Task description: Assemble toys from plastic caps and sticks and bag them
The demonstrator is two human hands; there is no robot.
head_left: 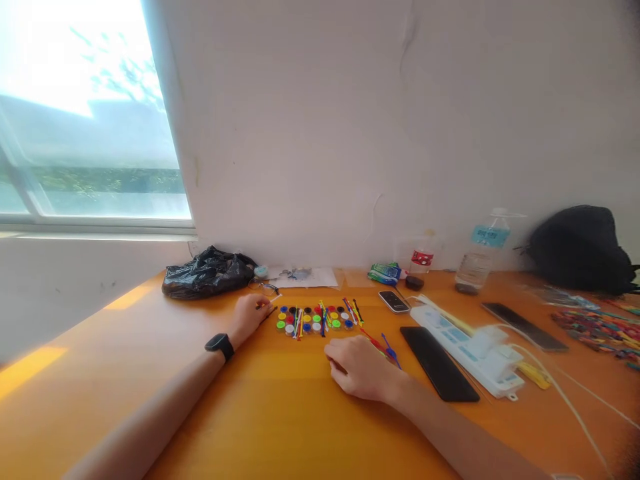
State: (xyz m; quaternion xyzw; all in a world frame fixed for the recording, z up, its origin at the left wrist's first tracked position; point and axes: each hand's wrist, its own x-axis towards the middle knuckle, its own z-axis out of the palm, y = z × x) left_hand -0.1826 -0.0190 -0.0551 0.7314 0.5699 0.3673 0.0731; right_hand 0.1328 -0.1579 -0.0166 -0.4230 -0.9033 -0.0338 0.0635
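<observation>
My left hand point(247, 317), with a black watch at its wrist, is at the left end of a group of small round coloured pieces point(307, 320). Its fingers are pinched, and a thin black strip point(271, 312) comes out at the fingertips beside a white one point(275, 298). The round pieces lie in short rows, with bundles of thin coloured strips point(324, 320) on or between them. In front of their right end my right hand point(357, 365) rests on the table, fingers curled in; what they hold, if anything, is hidden. Red and blue strips point(389, 349) lie just beyond it.
A black plastic bag point(210, 272), eyeglasses point(267, 288) and a paper sheet point(305, 277) lie along the wall. To the right are a phone point(393, 301), a black slab point(439, 363), a white power strip point(463, 347) with cables, bottles point(473, 270) and a black backpack point(580, 250).
</observation>
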